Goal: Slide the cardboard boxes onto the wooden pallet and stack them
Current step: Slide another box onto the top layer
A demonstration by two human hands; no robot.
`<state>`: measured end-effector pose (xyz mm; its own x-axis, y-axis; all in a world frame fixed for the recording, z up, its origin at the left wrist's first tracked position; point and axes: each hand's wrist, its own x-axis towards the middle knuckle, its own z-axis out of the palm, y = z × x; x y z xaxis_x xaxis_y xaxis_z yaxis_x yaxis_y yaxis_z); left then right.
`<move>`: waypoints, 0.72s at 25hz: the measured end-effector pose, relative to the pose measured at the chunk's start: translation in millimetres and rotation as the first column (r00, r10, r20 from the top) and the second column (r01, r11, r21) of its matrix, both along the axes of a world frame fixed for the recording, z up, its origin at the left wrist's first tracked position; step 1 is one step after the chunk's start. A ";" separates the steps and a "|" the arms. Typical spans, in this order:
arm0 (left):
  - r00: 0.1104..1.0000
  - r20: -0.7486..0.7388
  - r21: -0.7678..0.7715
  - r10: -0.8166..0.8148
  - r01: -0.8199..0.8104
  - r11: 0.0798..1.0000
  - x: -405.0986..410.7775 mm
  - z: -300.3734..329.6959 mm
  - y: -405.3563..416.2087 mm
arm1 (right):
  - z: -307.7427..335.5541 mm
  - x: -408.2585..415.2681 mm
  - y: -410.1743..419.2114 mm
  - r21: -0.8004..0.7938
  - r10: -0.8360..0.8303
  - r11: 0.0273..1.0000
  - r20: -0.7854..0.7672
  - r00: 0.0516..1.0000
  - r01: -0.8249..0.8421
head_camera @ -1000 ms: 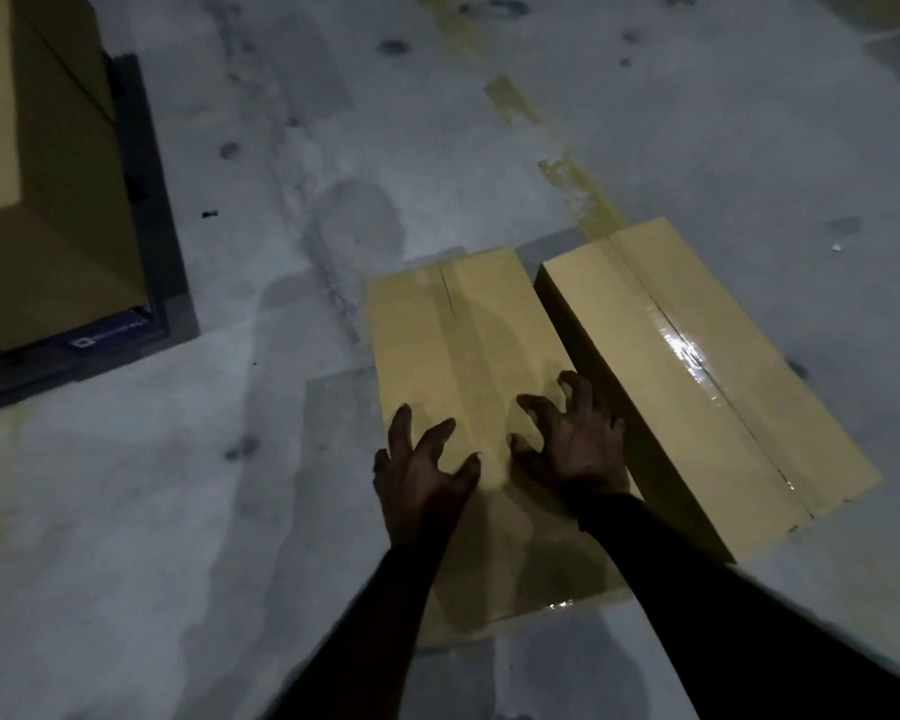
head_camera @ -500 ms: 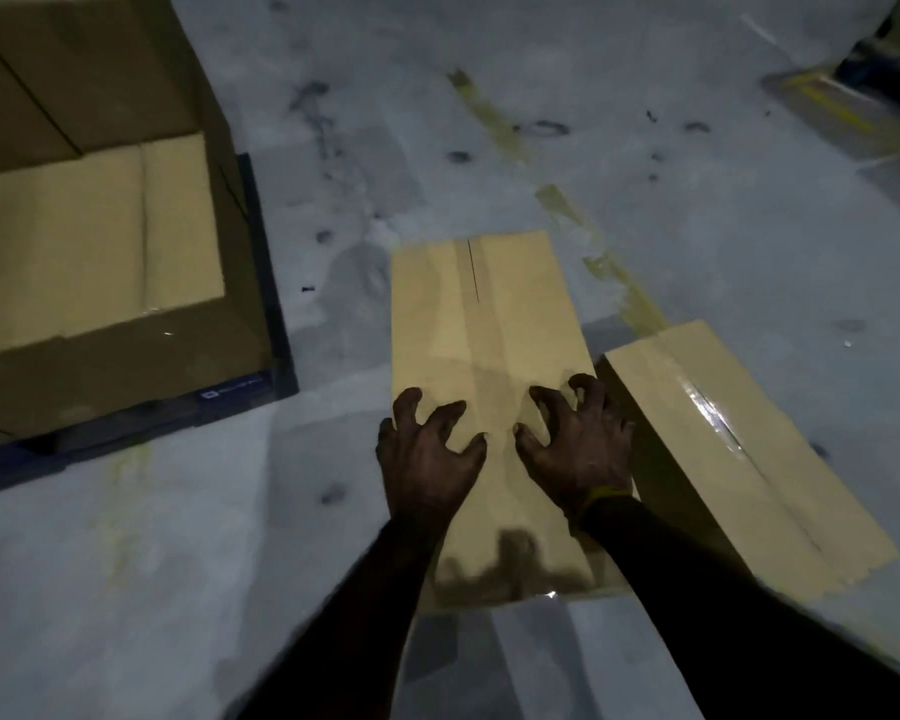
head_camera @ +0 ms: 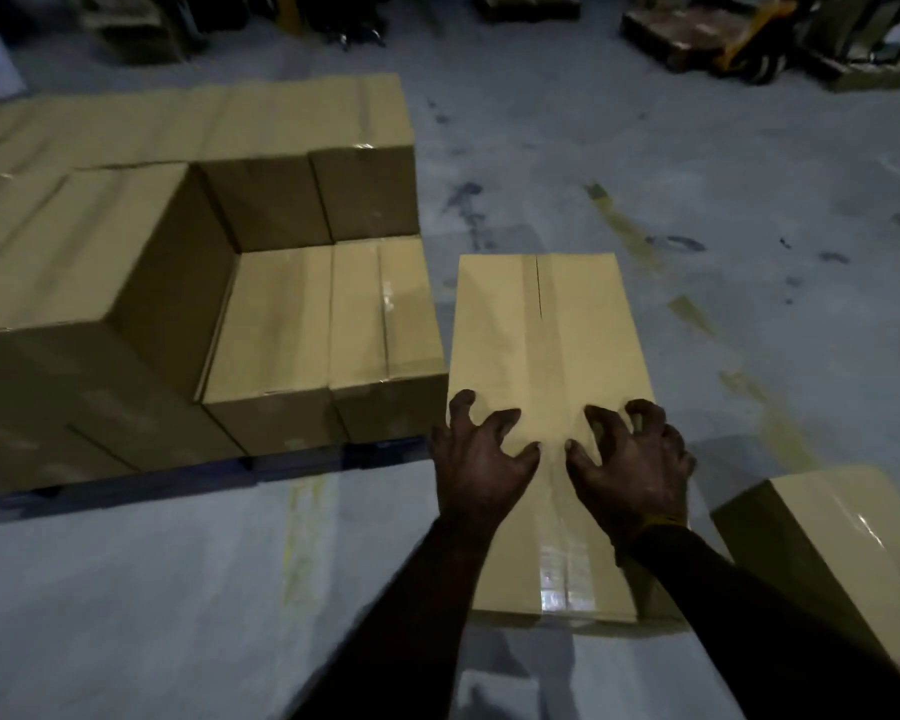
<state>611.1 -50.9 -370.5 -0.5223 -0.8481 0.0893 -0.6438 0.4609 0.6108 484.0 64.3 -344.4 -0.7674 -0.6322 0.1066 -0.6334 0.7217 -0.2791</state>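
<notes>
**Cardboard box lined up beside the stack, both hands on its lid**

Cardboard fills most of what we see: a long box (head_camera: pixel 541 407) lies flat on the concrete floor (head_camera: pixel 178 589), its taped seam running straight away from us. Our left hand (head_camera: pixel 476 459) and right hand (head_camera: pixel 630 465) sit side by side on the near half of its top, one either side of the seam. The fingers are spread and clawed, tips pressing down on the lid; neither grip closes round an edge, so we hold nothing, we only bear on the surface.

The relation that matters: the box's long axis points forward, while the stacked boxes (head_camera: pixel 328 324) lie to its left, just beside its left face and perhaps touching near the far end. They rest on a dark pallet (head_camera: pixel 333 454), whose edge shows as a thin band under them. The low tier nearest us looks full, with a taller tier behind and to the left.

We judge the box has to go sideways and up, not further forward. Our left hand is nearer the stack, so the right hand would do the shoving or the lifting from the far side.

A second box (head_camera: pixel 827 537) waits on the floor at our right, well apart from the stack.
</notes>
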 end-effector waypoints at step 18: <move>0.968 0.083 -0.055 0.236 -0.232 0.971 225.8 56.6 -271.6 | 35.2 193.7 -310.5 -0.056 0.260 0.965 0.128 0.957 -0.254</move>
